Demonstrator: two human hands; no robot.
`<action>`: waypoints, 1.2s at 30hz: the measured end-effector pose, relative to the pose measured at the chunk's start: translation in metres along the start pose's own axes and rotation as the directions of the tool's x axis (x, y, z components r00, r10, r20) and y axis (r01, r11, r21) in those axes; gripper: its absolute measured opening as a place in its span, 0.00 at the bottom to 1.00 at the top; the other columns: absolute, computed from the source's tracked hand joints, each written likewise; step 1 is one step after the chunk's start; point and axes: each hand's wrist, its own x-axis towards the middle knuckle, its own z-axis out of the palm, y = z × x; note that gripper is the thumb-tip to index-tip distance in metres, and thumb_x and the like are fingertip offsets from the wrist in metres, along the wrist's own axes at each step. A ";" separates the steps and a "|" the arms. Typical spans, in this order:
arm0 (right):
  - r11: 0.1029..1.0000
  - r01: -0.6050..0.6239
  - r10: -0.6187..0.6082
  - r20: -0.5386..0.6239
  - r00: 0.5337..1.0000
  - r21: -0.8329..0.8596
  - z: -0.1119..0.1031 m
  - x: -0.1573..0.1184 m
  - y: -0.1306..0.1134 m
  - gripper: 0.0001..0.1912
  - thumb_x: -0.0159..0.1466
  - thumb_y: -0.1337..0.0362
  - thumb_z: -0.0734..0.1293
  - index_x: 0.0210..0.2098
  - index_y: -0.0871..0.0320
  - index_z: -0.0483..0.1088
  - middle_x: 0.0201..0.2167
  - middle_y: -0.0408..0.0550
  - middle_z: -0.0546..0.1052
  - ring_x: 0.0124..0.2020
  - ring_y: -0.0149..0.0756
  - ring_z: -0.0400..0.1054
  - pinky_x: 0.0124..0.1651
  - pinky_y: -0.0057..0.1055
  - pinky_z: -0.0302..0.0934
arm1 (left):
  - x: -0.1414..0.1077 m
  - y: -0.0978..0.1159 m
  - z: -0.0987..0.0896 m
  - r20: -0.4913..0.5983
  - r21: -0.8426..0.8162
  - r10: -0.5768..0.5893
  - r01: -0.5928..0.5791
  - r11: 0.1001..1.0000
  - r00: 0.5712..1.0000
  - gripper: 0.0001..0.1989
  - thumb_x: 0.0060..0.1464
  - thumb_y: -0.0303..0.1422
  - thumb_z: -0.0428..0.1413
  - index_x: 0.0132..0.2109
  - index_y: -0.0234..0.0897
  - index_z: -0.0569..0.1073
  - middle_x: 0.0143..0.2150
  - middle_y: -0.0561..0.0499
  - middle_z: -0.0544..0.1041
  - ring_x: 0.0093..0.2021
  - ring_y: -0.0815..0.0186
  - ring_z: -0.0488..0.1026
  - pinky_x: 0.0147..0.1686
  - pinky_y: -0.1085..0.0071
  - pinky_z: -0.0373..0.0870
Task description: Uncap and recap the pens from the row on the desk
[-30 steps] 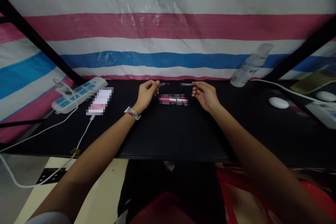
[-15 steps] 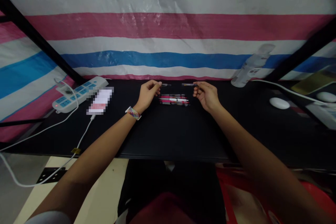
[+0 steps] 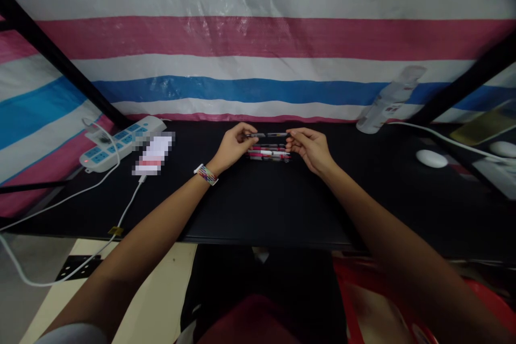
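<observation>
I see the left hand [image 3: 234,148] pinching a dark pen piece [image 3: 260,135], right hand [image 3: 313,149] pinching a slim pen piece [image 3: 276,134], ends close together, just beyond grouped pens [image 3: 269,153].

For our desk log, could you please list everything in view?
Left pen piece: one, dark, centre
Right pen piece: one, dark, centre
Pens: several, pink, white, grey, centre
Table: one, black, centre
Power strip: one, white, left
Phone: one, pixelated, left
Cables: several, white, both sides
Bottle: one, clear, right
Oval objects: two, white, right
Striped backdrop: one, pink, white, blue, behind
Poles: several, black, sides
Panel: one, cream, lower left
Unclear item: one, red, lower right
Wristband: one, multicoloured, left wrist
Left hand: one, holding left pen piece
Right hand: one, holding right pen piece
</observation>
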 end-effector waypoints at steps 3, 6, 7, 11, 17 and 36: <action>1.000 -0.009 0.009 -0.003 1.000 0.004 0.000 0.001 0.000 0.13 0.60 0.56 0.82 0.37 0.57 0.83 0.28 0.46 0.80 0.28 0.33 0.76 0.37 0.35 0.77 | -0.001 0.001 0.001 0.007 -0.069 -0.038 0.038 0.997 0.999 0.15 0.68 0.46 0.63 0.50 0.40 0.78 0.29 0.54 0.73 0.25 0.70 0.69 0.24 0.73 0.65; 1.000 -0.017 0.017 0.005 1.000 -0.010 0.001 0.001 0.000 0.13 0.60 0.56 0.82 0.38 0.57 0.83 0.28 0.46 0.80 0.28 0.33 0.75 0.38 0.36 0.77 | -0.001 0.000 0.003 0.025 -0.089 -0.054 0.056 0.994 0.998 0.15 0.71 0.46 0.58 0.52 0.39 0.78 0.26 0.55 0.70 0.23 0.70 0.67 0.23 0.74 0.63; 1.000 -0.018 0.018 0.003 1.000 -0.011 0.001 0.001 0.001 0.13 0.61 0.56 0.82 0.38 0.57 0.83 0.28 0.46 0.80 0.28 0.33 0.75 0.39 0.36 0.77 | -0.001 -0.001 0.004 0.019 -0.085 -0.022 0.024 0.996 1.000 0.15 0.68 0.44 0.62 0.54 0.40 0.77 0.30 0.54 0.73 0.26 0.69 0.70 0.26 0.74 0.66; 1.000 -0.016 0.016 -0.012 1.000 -0.002 -0.001 0.002 0.003 0.12 0.62 0.56 0.81 0.38 0.56 0.83 0.29 0.46 0.80 0.29 0.33 0.75 0.38 0.35 0.76 | -0.001 -0.003 0.004 -0.020 -0.050 0.059 -0.060 0.997 0.998 0.24 0.62 0.42 0.69 0.61 0.41 0.77 0.42 0.47 0.81 0.34 0.67 0.77 0.32 0.71 0.74; 1.000 -0.031 0.031 0.003 1.000 0.000 -0.002 0.003 0.004 0.10 0.62 0.57 0.81 0.38 0.56 0.83 0.29 0.46 0.80 0.28 0.33 0.75 0.39 0.36 0.77 | -0.002 -0.002 0.003 0.012 -0.039 -0.028 0.028 0.999 1.000 0.16 0.72 0.42 0.58 0.57 0.38 0.81 0.30 0.50 0.78 0.29 0.65 0.76 0.30 0.70 0.72; 0.999 -0.048 0.048 -0.021 0.999 0.008 -0.004 0.009 0.013 0.09 0.63 0.58 0.81 0.39 0.55 0.83 0.30 0.44 0.81 0.29 0.32 0.76 0.39 0.32 0.78 | 0.002 -0.006 0.004 -0.026 0.100 0.055 -0.053 0.994 0.998 0.15 0.70 0.42 0.60 0.37 0.39 0.81 0.31 0.51 0.81 0.31 0.66 0.76 0.31 0.69 0.69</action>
